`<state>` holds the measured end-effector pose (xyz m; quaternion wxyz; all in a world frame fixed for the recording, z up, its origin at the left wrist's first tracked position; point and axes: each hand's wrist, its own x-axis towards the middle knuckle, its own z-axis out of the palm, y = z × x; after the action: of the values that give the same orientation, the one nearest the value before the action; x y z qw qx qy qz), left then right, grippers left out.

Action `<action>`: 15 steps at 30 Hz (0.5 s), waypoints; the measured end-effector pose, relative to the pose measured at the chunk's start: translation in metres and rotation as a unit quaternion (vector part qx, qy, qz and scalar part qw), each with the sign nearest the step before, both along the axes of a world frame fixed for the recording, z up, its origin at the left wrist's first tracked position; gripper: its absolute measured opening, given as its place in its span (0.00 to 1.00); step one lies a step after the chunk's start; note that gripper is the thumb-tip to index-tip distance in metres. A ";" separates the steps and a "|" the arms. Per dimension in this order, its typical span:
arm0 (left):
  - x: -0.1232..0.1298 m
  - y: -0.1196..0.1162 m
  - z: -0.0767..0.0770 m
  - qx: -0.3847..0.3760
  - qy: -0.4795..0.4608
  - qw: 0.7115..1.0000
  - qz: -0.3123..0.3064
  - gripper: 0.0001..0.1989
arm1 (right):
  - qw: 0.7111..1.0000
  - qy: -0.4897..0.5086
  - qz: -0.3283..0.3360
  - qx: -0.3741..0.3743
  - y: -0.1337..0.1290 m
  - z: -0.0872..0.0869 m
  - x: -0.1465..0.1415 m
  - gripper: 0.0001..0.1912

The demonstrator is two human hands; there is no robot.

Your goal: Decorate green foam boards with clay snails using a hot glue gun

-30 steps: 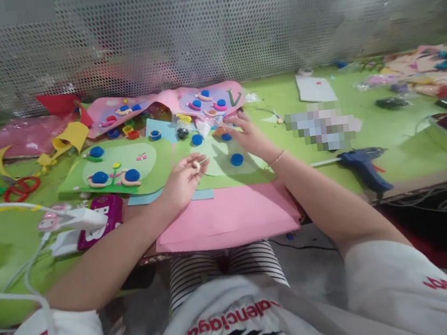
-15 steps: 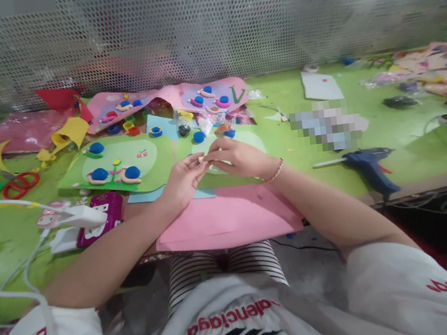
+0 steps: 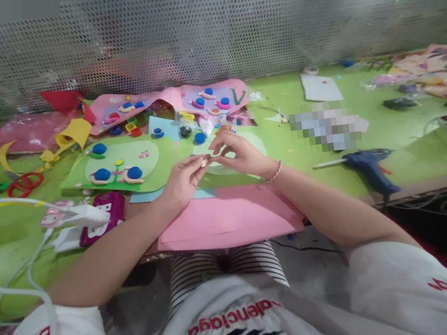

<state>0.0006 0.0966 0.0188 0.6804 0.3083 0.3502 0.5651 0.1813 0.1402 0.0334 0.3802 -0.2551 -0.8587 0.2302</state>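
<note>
My left hand (image 3: 183, 181) pinches a small pale piece of modelling clay (image 3: 204, 162) between thumb and fingertips. Close against it, the curled fingers of my right hand (image 3: 243, 155) come together at the tips; whatever they hold is too small to make out. Both hands are above a green card (image 3: 160, 179) that bears snails with blue clay shells (image 3: 102, 174) and a yellow flower. Just beyond my right hand is a blue clay ball (image 3: 200, 138). Pink foam sheets (image 3: 230, 218) lie under my wrists at the table edge.
On the right rests a blue glue gun (image 3: 370, 166). Red-handled scissors (image 3: 25, 184) and a purple power strip (image 3: 105, 217) with white plugs are at left. Behind stand pink snail cards (image 3: 215, 100) near a perforated metal screen (image 3: 206, 28). White cables cross the left side.
My right hand's index finger and thumb have opened slightly and shifted a little right, away from the left fingertips. The left hand keeps its pinch on the pale clay piece.
</note>
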 end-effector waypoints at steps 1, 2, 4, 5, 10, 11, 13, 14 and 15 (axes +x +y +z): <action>0.000 0.000 -0.001 0.001 0.003 1.000 -0.006 0.05 | 1.000 -0.008 0.006 0.017 0.000 -0.001 -0.001 0.08; 0.000 0.000 -0.002 0.003 0.007 1.000 -0.013 0.05 | 0.999 -0.018 0.016 0.035 0.000 -0.002 -0.001 0.09; 0.000 0.001 -0.003 0.009 0.010 1.000 -0.020 0.08 | 0.997 -0.030 0.029 0.060 -0.001 -0.004 -0.002 0.12; 0.000 0.000 -0.003 0.010 0.012 1.000 -0.017 0.11 | 0.997 -0.034 0.030 0.065 -0.001 -0.004 -0.003 0.13; 0.000 -0.001 0.001 -0.019 0.040 0.999 -0.016 0.19 | 0.994 -0.039 0.054 0.092 -0.001 -0.008 -0.006 0.10; 0.000 -0.002 0.002 -0.027 0.046 0.998 -0.023 0.21 | 0.993 -0.033 0.062 0.094 -0.001 -0.008 -0.006 0.09; 0.000 -0.002 0.003 -0.031 0.054 0.998 -0.032 0.22 | 0.994 -0.018 0.065 0.092 -0.001 -0.010 -0.006 0.09; -0.001 -0.002 0.004 -0.026 0.056 0.998 -0.034 0.23 | 0.994 -0.011 0.060 0.090 -0.002 -0.010 -0.006 0.09; -0.001 -0.002 0.005 -0.019 0.057 0.998 -0.034 0.22 | 0.994 -0.004 0.052 0.091 -0.003 -0.010 -0.006 0.09</action>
<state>-0.0008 0.0943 0.0234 0.6838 0.3388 0.3889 0.5161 0.1753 0.1374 0.0231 0.3858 -0.1753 -0.8898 0.1691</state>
